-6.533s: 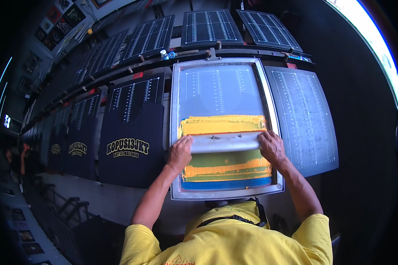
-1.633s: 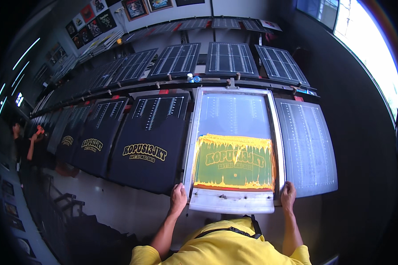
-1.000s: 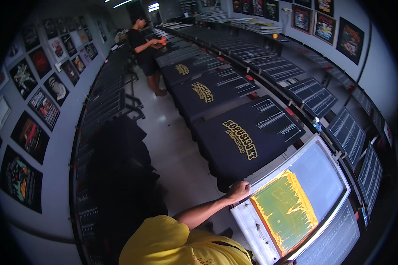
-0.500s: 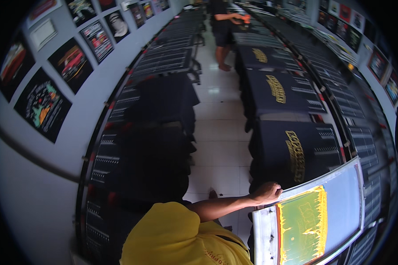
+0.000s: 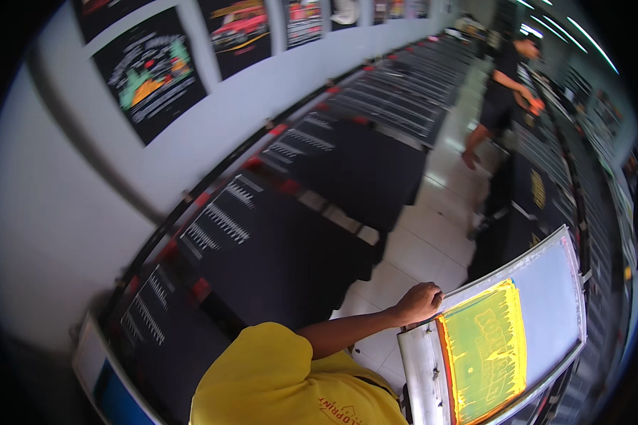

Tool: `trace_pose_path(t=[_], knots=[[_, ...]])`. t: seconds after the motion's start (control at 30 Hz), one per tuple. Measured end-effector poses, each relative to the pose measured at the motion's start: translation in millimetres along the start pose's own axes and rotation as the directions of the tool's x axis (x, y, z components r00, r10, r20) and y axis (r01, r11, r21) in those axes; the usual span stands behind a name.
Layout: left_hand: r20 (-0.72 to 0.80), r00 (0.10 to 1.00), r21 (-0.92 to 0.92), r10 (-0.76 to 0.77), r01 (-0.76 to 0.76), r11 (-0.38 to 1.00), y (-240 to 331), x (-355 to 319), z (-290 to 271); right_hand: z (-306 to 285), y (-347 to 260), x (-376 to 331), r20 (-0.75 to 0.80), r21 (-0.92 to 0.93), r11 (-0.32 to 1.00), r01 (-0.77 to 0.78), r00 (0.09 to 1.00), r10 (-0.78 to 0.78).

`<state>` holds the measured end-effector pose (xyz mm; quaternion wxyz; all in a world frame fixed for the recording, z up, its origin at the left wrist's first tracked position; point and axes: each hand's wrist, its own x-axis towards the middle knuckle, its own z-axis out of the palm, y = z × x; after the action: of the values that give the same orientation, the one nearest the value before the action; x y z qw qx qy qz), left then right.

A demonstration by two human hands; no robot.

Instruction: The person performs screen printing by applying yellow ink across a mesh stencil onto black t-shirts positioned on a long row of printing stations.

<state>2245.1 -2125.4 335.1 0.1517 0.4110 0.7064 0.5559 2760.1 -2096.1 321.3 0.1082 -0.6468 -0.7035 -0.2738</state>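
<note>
My left hand is closed on the edge of a screen-printing frame at its upper left corner. The frame is pale metal and lies tilted at the lower right. Its mesh is whitish blue on the far side. A green-yellow stencil area with lettering, ringed by wet-looking yellow ink, fills the middle. My left arm reaches across from a yellow sleeve. My right hand is out of view.
Dark shirts lie on a long row of printing boards at left. Across the tiled aisle, shirts with yellow prints lie on another row. A co-worker stands far up the aisle holding something orange. Another frame stands lower left.
The view has swung left, bringing in more of the left row and a second frame at lower left. My left hand keeps its grip on the screen-printing frame.
</note>
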Motion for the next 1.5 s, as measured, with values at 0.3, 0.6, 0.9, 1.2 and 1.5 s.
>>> trace_pose_path(t=[0.3, 0.6, 0.9, 1.2, 1.5], knots=[[-0.224, 0.889, -0.337, -0.399, 0.314, 0.888, 130, -152, -313, -348, -104, 85, -0.188, 0.519, 0.764, 0.382, 0.923, -0.334], [-0.5, 0.508, -0.402, -0.702, 0.582, 0.707, 218, -209, -422, -491, -241, 232, -0.292, 0.693, 0.261, 0.671, 0.593, -0.75], [-0.654, 0.044, -0.494, -0.756, 0.731, 0.47, 314, -326, -398, -485, -335, 238, -0.374, 0.503, -0.022, 0.864, 0.194, -0.907], [-0.629, -0.353, -0.67, -0.693, 0.698, 0.253, 375, -485, -403, -536, -382, 103, 0.113, 0.987, 0.126, 0.099, 0.129, -0.985], [-0.693, -0.469, -0.632, -0.548, 0.761, 0.148, 384, -662, -353, -498, -312, -57, -0.016, 0.992, -0.007, 0.127, 0.071, -0.997]])
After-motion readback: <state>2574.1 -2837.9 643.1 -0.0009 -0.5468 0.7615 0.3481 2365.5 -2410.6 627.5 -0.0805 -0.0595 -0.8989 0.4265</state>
